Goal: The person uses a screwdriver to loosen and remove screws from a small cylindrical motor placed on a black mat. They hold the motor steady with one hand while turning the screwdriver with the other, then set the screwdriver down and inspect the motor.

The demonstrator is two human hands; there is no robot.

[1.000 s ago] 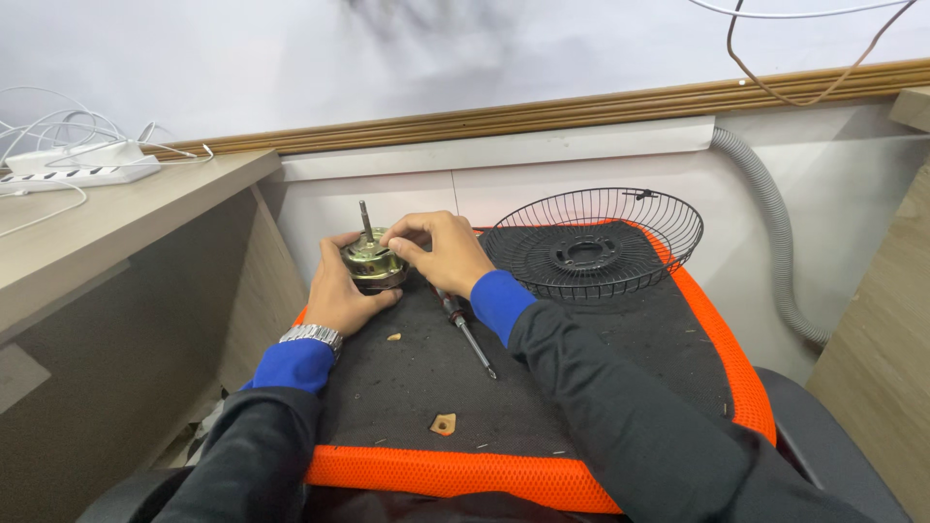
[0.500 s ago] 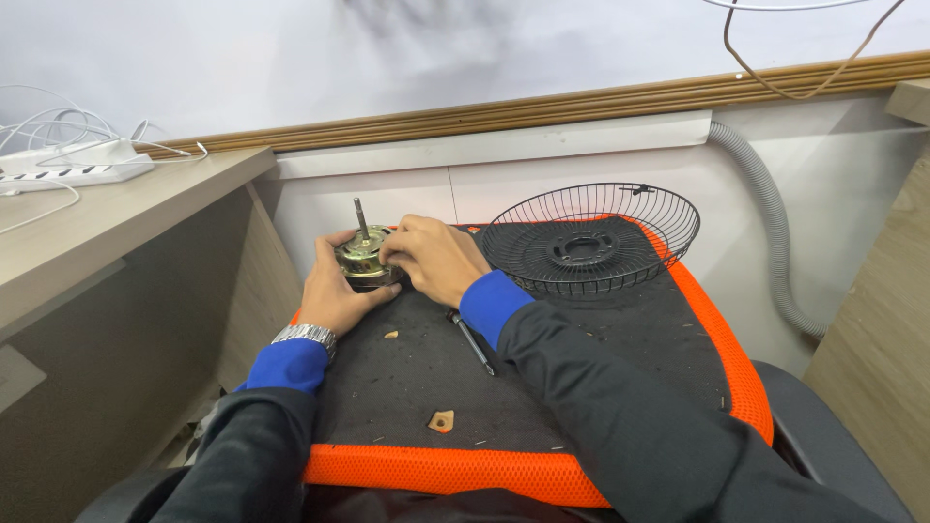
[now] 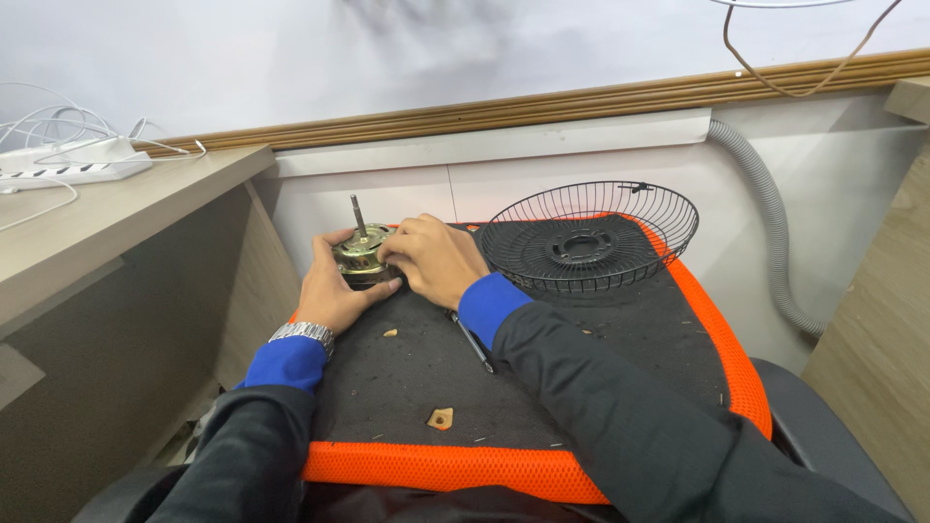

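We note our left hand (image 3: 334,291) and right hand (image 3: 431,260) both closed around the brass-coloured round motor with upright steel shaft (image 3: 360,250) near the black orange-edged cushion's (image 3: 581,339) far-left edge; a slip could tip it off.

Plain pale grey wall (image 3: 465,58) at the back, wooden moulding strip (image 3: 581,102) running along its base. White panel (image 3: 504,150) below the moulding. Light wood desk (image 3: 107,208) on the left, white power strip (image 3: 73,167) with white cables on it. Grey corrugated hose (image 3: 770,232) down the right. Wooden cabinet side (image 3: 886,320) far right. Soft, even light.
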